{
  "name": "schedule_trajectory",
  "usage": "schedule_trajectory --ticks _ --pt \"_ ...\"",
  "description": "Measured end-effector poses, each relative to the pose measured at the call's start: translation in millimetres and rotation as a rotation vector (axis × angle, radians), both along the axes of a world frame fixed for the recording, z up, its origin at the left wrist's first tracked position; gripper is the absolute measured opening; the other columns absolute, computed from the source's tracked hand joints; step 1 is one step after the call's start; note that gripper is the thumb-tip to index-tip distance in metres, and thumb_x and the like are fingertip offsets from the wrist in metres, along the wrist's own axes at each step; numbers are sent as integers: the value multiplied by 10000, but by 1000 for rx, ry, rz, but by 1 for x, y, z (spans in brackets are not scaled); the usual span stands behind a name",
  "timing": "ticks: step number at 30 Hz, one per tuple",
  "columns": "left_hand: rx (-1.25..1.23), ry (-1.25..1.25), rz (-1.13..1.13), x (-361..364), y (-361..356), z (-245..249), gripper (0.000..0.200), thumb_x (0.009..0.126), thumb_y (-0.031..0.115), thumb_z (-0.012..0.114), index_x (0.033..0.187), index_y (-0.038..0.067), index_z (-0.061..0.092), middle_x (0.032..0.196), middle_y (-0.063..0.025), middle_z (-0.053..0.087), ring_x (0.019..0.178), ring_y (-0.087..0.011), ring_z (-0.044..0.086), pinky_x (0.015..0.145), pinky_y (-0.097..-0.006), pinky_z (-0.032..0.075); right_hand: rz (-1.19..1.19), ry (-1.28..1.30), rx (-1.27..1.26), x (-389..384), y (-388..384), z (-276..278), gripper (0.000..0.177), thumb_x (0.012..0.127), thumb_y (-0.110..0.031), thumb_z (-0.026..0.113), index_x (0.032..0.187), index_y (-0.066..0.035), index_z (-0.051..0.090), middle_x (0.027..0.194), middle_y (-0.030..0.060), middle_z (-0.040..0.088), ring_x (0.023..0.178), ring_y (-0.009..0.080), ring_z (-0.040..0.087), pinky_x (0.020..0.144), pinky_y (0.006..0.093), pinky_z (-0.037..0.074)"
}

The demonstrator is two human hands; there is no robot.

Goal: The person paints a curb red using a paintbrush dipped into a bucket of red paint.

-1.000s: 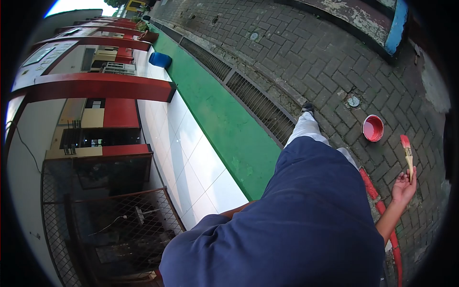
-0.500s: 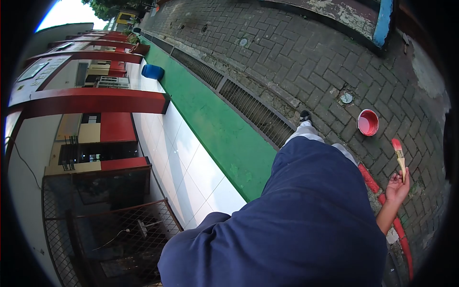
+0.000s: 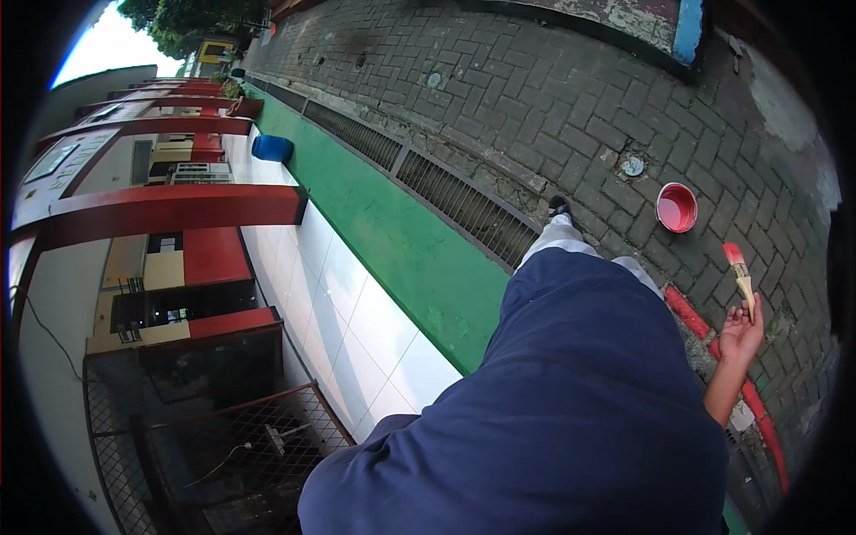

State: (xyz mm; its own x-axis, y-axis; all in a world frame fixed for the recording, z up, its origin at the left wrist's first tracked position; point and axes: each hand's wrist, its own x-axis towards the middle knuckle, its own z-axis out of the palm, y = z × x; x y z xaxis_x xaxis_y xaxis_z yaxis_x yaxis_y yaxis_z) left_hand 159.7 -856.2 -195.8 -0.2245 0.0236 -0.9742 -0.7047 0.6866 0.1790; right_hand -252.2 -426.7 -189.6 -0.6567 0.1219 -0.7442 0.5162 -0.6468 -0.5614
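Fingers (image 3: 733, 318) of the right hand (image 3: 740, 341) are pinching the pale handle of one paintbrush (image 3: 741, 277), its red-coated bristles pointing away from the palm; the left hand is out of view, so its fingers cannot be told; the paintbrush is held over grey block paving (image 3: 571, 107), near one white-rimmed bucket (image 3: 661, 212) but apart from it, with red paint (image 3: 679, 213) inside.

Compared with the frame just before, the view has swung a little, so the bucket and the paintbrush both appear slightly higher and farther left; the one blue barrel (image 3: 272, 148) on the building side appears lower and farther left, and more of the trees (image 3: 192, 27) shows; the grip on the handle looks unchanged.

Counted: one right hand, one paintbrush, one bucket, one blue barrel; one dark shoe (image 3: 559, 206) shows beyond the navy shirt (image 3: 553, 401); two round pale discs are set in the paving, one (image 3: 632, 166) near the bucket, one (image 3: 433, 80) well apart from it.
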Motion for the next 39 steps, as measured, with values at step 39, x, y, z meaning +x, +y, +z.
schedule_trajectory --ticks 39 --pt "-174 100 -114 -84 -98 -17 682 811 456 740 1391 148 558 1333 -140 622 1256 -307 569 1036 -420 453 -126 33 68 47 -82 39 313 956 -255 648 1231 -106 629 894 15 598 729 142 535 743 330 512"
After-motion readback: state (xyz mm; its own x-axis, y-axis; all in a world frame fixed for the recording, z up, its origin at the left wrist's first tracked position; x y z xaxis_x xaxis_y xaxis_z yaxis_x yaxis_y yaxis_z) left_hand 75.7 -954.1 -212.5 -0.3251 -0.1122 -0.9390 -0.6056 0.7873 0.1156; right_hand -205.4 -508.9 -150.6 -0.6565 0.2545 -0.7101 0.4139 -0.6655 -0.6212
